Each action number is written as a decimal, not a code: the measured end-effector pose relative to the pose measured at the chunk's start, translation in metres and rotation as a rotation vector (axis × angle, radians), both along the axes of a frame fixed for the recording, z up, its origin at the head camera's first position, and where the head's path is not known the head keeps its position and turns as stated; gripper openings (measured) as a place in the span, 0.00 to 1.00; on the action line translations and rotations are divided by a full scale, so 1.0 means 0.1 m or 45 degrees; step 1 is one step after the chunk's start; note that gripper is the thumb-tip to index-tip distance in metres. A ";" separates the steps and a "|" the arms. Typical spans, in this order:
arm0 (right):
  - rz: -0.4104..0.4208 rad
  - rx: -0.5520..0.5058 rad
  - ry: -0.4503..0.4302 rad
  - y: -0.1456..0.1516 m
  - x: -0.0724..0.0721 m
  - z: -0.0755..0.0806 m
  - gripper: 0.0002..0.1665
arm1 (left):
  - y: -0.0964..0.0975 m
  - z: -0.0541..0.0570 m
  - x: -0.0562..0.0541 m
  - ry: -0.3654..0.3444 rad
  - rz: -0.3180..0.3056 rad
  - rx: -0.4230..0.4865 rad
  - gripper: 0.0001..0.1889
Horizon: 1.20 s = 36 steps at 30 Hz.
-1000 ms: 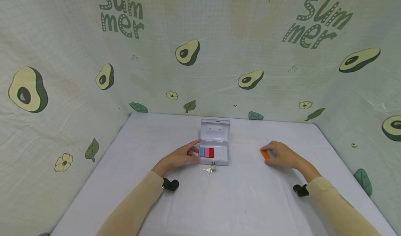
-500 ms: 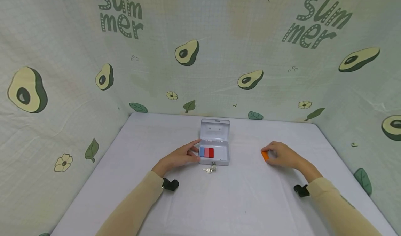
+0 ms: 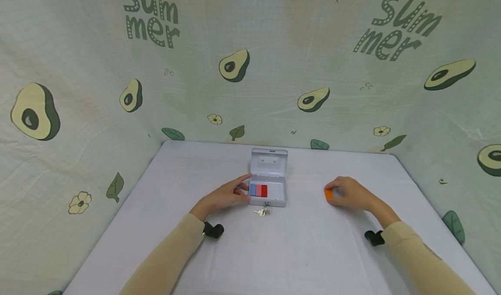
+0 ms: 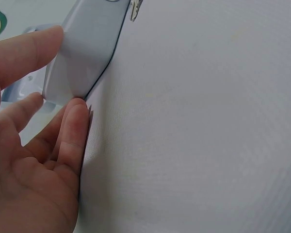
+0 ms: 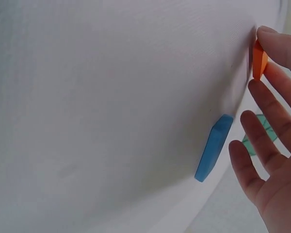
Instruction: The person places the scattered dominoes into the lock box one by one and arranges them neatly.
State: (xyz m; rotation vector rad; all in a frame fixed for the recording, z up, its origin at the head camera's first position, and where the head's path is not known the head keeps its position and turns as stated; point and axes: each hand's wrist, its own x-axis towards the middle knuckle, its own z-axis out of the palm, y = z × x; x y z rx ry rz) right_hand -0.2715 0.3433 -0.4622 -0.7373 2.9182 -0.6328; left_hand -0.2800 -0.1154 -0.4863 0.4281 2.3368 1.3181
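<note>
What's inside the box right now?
Inside the box, blue, pink and red blocks lie side by side in the half nearer the left hand. What lies beneath them is covered.

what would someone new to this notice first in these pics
Probably the bright orange block, pinched by the right hand to the right of the open grey box. The box stands near the middle, with a blue block, a pink block and a red block inside, and the left hand touches its left side. Behind rises an avocado-print backdrop.
</note>
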 end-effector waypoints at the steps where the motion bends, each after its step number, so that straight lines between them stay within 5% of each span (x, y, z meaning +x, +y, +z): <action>1: -0.006 -0.001 -0.004 -0.01 0.00 0.01 0.21 | 0.00 0.00 0.00 0.000 0.000 0.001 0.43; 14: -0.061 -0.037 -0.049 -0.24 0.05 0.15 0.23 | 0.00 0.00 -0.01 0.008 -0.008 -0.001 0.43; 36: -0.072 -0.040 0.031 -0.65 0.05 0.25 0.22 | 0.00 -0.01 -0.01 0.023 -0.014 -0.002 0.43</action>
